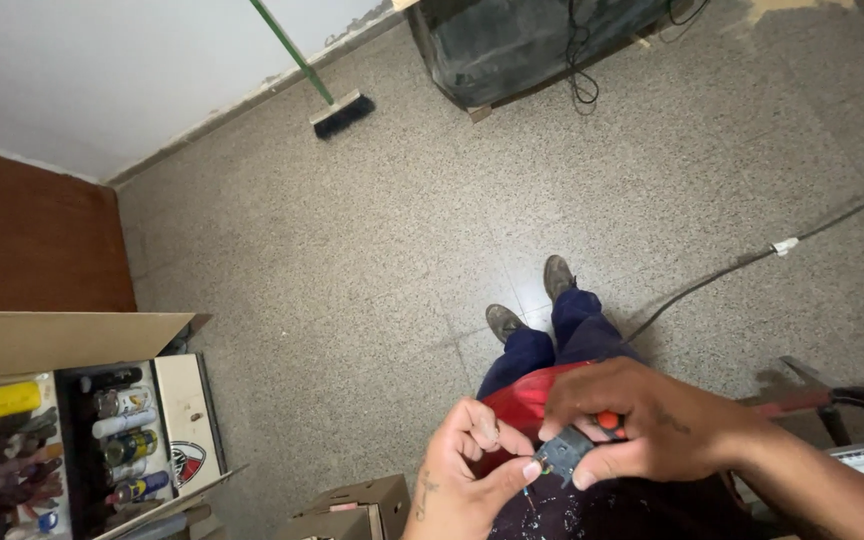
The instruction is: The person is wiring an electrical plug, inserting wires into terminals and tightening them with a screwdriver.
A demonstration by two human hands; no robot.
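My left hand [467, 470] and my right hand [642, 420] meet low in the frame, above my lap. Between them is a small dark grey part [562, 453] with a green spot on it. The left thumb and forefinger pinch its left edge. My right hand grips the part from the right and also holds a tool with an orange handle [607, 421], mostly hidden under the fingers. Below them I see my blue trousers [552, 345] and two brown shoes [532, 300] on the floor.
A speckled grey floor [372, 230] spreads ahead. A green-handled broom [337, 110] leans on the wall. A dark box [522, 45] with cables sits at the top. A cable [732, 265] crosses right. An open carton of spray cans [127, 430] is at left.
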